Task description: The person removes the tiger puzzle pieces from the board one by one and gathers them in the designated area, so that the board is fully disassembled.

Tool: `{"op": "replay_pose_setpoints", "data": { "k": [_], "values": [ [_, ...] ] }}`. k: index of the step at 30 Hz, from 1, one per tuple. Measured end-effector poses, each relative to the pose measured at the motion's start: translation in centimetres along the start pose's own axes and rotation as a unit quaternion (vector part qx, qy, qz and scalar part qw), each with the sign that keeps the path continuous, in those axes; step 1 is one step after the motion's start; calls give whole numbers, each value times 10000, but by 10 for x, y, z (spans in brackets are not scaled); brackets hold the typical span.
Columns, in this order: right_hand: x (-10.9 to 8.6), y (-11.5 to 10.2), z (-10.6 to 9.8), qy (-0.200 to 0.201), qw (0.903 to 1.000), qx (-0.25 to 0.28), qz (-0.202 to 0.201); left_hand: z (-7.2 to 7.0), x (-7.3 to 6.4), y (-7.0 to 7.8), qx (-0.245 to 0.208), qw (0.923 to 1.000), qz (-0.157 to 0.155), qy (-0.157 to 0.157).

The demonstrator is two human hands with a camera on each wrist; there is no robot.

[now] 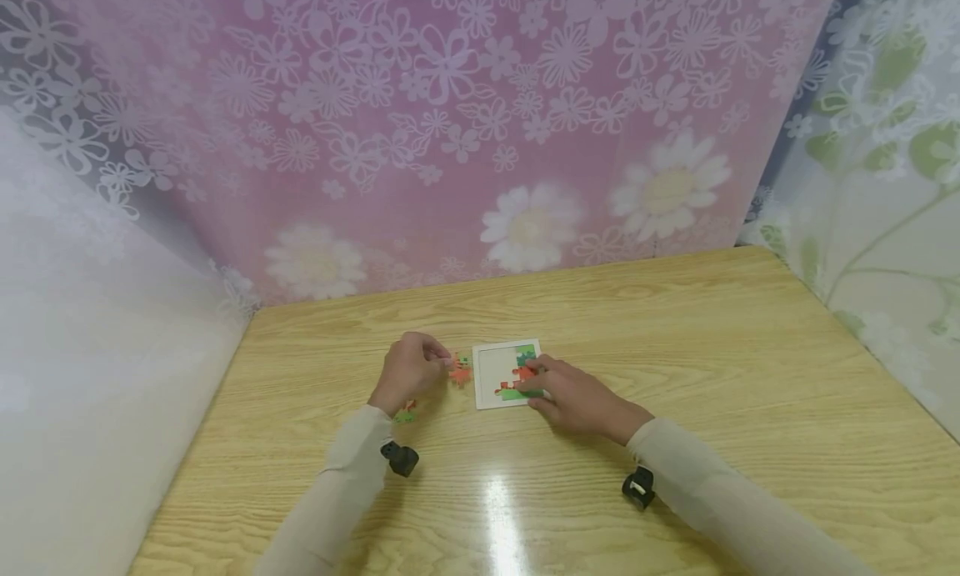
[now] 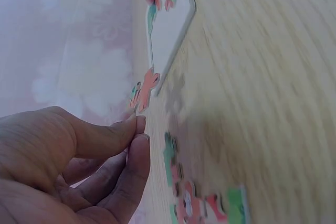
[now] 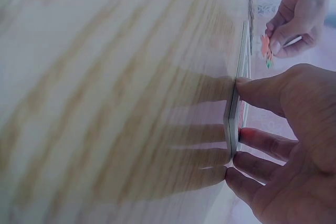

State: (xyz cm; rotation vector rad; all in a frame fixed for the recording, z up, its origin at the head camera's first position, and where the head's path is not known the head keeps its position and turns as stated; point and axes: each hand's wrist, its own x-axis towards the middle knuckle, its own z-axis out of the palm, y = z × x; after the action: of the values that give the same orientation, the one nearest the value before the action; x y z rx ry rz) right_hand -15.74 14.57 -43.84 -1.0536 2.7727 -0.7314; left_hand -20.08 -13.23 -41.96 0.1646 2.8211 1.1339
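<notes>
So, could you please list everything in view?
table: one, yellowish wood, in the foreground
backdrop: one, pink with white flowers, behind the table
side sheets: two, whitish, flanking the table
puzzle tray: one, white, on the table
fitted pieces: several, red and green, in the tray
loose pieces: several, red and green, on the table
held piece: one, orange-red with green, raised left of the tray
wrist cameras: two, black, one per wrist
sleeves: two, cream, on both arms
left hand: one, bare, pinching the held piece
right hand: one, bare, touching the tray
</notes>
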Motion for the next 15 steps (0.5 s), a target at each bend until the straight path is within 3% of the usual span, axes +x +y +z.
{"op": "replay_pose_setpoints", "data": {
  "k": [7, 15],
  "values": [
    [0, 0, 1, 53, 10000, -42, -48, -10, -8, -14, -72, 9998, -178, -26],
    [0, 1, 2, 41, 10000, -42, -34, -17, -15, -18, -16, 9993, -363, -78]
  ]
}}
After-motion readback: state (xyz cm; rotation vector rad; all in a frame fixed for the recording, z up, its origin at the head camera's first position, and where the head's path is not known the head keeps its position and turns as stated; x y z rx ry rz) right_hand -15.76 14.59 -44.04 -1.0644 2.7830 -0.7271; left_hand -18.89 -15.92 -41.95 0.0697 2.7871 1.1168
